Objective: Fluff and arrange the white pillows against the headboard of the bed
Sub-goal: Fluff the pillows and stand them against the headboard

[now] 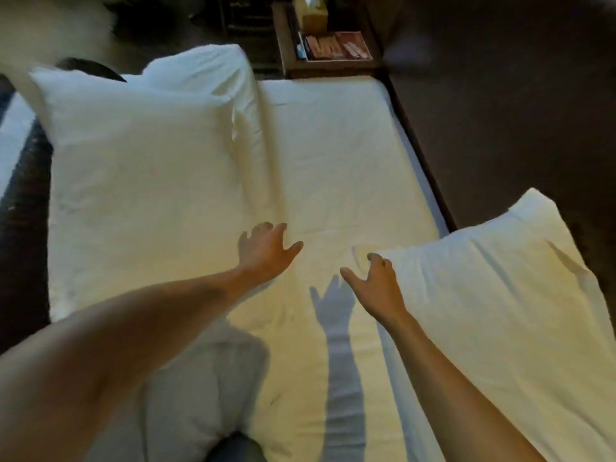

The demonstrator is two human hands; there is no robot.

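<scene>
Pillows are seen on the bed: large pillow at upper left, second pillow at lower right. Left hand is spread over the sheet; right hand, fingers loosely curled, touches the second pillow's corner.

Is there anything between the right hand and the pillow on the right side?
Nothing visible. The right hand is open, its fingers already at the near corner of the right pillow. Only bare sheet lies around it.
</scene>
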